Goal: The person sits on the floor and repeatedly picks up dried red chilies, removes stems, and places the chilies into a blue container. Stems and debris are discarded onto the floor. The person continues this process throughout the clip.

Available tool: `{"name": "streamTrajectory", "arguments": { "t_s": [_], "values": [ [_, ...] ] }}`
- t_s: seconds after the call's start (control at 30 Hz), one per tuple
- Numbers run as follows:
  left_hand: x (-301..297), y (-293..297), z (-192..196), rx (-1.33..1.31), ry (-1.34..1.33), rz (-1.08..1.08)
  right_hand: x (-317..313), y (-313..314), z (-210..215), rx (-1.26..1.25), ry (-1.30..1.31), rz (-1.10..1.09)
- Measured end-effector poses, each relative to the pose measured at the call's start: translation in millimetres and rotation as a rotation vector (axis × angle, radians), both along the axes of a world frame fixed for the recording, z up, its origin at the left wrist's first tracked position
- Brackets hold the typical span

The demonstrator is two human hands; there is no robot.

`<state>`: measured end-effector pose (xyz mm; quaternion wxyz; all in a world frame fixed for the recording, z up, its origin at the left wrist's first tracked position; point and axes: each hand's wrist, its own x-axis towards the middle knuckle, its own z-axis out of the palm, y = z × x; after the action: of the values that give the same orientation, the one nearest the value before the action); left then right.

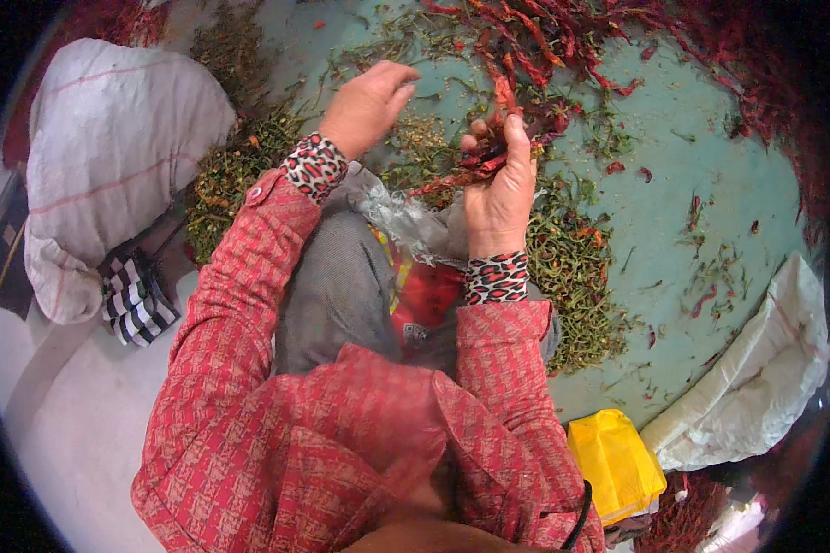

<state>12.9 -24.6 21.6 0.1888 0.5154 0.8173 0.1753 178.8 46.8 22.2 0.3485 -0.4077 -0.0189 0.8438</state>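
My right hand (505,198) is closed around a small bunch of dried red chilies (489,164), its thumb pointing up beside them. Some of the pods stick out past the fingers, both upward and to the left. To the left, my left hand (367,106) is held over the green surface with nothing visible in it. Its fingers stretch to the right and the thumb stands a little apart. Just beyond my right hand, more long dried red chilies (530,41) lie in a loose heap.
Green chili stems are piled right of my leg (581,286) and on the left (249,166). A stuffed white sack (120,157) stands at left, near a black-and-white checked cloth (138,300). At lower right are a yellow bag (615,465) and an off-white sack (747,378).
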Motion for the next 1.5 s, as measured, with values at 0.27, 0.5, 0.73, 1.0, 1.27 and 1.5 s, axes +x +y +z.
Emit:
{"name": "streamTrajectory", "arguments": {
  "t_s": [0.27,0.5,0.73,1.0,1.27,1.5],
  "values": [
    [24,39,12,-0.126,-0.996,0.336,2,-2,-10,0.062,-0.006,0.019],
    [59,33,20,0.022,-1.088,0.144,-4,-5,-9,0.033,-0.073,-0.011],
    [48,39,26,0.298,-1.046,0.516,1,-4,-5,0.101,-0.107,0.086],
    [39,12,42,-0.047,-0.207,-0.201,2,-2,10,0.350,-0.246,0.413],
    [46,15,49,-0.136,-0.718,0.110,0,-5,10,0.214,-0.228,0.213],
    [-29,52,3,0.075,-0.022,-0.169,0,4,-5,-0.008,-0.076,-0.014]
  ]
}}
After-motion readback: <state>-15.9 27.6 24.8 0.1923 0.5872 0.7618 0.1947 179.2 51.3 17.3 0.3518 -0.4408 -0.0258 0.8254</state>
